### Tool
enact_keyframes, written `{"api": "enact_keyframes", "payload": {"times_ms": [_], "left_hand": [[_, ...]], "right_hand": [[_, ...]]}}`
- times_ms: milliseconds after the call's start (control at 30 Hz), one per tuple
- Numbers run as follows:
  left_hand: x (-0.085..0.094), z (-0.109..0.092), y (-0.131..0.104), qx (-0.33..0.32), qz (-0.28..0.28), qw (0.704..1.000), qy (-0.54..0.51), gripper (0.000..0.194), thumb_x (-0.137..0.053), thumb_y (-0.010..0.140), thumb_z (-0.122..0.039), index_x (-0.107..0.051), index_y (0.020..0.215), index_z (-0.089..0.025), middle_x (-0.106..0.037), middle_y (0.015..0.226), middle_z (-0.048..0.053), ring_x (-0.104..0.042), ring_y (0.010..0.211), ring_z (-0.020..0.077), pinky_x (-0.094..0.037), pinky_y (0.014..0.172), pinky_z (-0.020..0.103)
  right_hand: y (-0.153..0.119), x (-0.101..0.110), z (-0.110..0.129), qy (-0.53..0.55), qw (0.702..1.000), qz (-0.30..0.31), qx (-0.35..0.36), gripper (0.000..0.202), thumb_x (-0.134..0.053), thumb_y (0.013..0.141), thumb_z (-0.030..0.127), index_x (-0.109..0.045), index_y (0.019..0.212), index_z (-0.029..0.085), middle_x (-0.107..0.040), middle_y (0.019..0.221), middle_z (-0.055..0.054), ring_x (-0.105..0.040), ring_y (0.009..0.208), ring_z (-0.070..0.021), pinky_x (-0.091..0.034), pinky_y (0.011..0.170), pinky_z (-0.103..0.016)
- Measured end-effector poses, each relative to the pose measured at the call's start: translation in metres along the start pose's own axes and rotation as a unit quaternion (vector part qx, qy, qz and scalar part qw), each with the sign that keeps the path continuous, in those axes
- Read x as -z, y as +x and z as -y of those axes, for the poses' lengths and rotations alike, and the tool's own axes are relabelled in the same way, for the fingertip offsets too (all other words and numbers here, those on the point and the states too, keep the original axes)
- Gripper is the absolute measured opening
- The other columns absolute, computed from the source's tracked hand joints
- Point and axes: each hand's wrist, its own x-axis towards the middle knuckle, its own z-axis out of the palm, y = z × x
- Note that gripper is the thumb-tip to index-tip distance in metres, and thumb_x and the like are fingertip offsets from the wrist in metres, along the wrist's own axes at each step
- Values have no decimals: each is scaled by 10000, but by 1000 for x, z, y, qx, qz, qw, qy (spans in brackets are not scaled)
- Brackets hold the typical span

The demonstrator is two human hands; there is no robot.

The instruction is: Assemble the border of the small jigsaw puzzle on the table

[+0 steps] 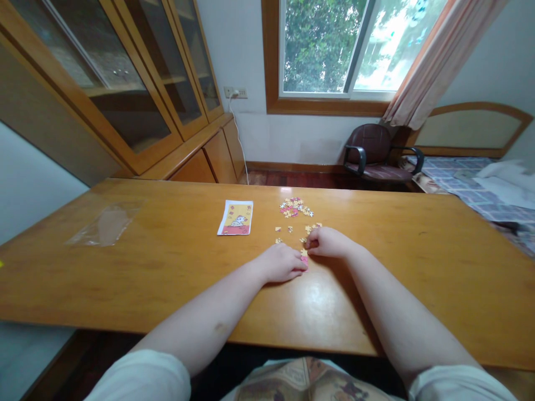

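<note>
A short strip of joined jigsaw pieces, yellow at the top and pink below, lies on the table. My left hand rests on the wood with its fingertips closed on the strip's pink part. Just above and to the right, my right hand has its fingers bent in a pinch at a small yellow jigsaw piece; the fingers partly hide it. Several loose yellow pieces lie beyond that hand. Others, among them a single piece, are spread left of them.
A pile of mixed pieces lies farther back on the wooden table. To the left are a picture card with a white animal on yellow and pink, and a clear plastic bag. An armchair stands behind the table.
</note>
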Motion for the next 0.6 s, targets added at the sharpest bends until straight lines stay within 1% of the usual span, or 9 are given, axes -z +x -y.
{"api": "enact_keyframes", "payload": {"times_ms": [233,367,600], "left_hand": [[-3,2,0,2,-10,1000,-19,245,-482,896,-349,-700,1006,-335,-693,876,9,-623,787,154,-428,677,270],[-4,3,0,-5,-9,1000,-11,250,-476,899,-351,-698,1014,-333,-694,874,10,-623,782,159,-424,665,268],[-4,4,0,-10,-14,1000,-14,237,-487,897,-346,-703,992,-325,-695,862,14,-623,772,153,-415,656,256]], "right_hand": [[1,1,7,-18,1000,13,-4,142,-621,674,201,-719,777,209,-695,765,-11,-588,690,-137,-403,622,-213],[1,2,10,-20,1000,21,-4,104,-624,684,208,-712,739,201,-680,726,-11,-567,652,-128,-388,599,-210],[0,-1,8,-10,1000,28,0,76,-631,679,210,-698,711,192,-670,704,-2,-558,632,-115,-374,584,-203]]}}
